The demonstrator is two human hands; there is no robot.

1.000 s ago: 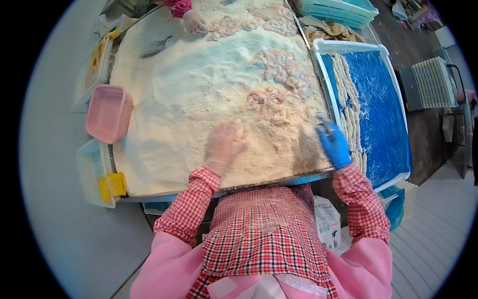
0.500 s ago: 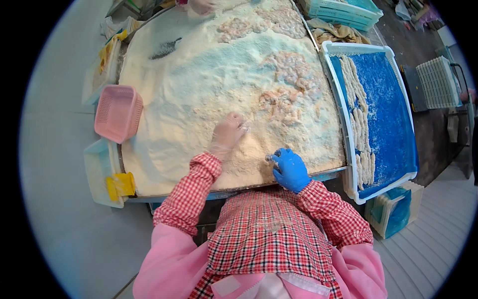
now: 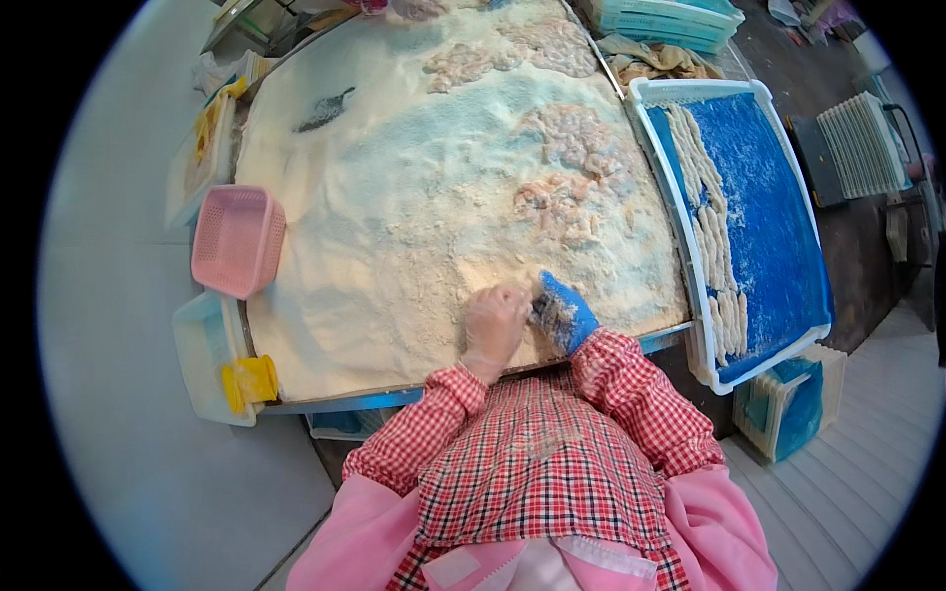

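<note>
My left hand (image 3: 496, 320), in a clear glove, is close to the table's front edge with its fingers curled in. Right beside it, my right hand (image 3: 566, 317) wears a blue glove dusted with crumbs, its thumb side toward the left hand and its fingers bent. Whatever lies between or inside the fingers is hidden. Both hands are over a wide spread of pale breading crumbs (image 3: 394, 227). Beyond them, pinkish raw meat strips (image 3: 557, 202) lie in a clump on the crumbs, with another clump (image 3: 576, 138) farther back.
At the right stands a white-rimmed tray (image 3: 702, 366) with a blue liner and rows of coated strips (image 3: 711, 236). A pink basket (image 3: 236, 241) sits on the left edge near a yellow-handled tub (image 3: 202, 360). A dark scoop (image 3: 323, 110) rests in the crumbs. Another person's hand (image 3: 419, 8) shows at the far edge.
My left hand has come nearer and to the right, beside the right hand. My right hand has turned, showing its crumb-covered inner side.
</note>
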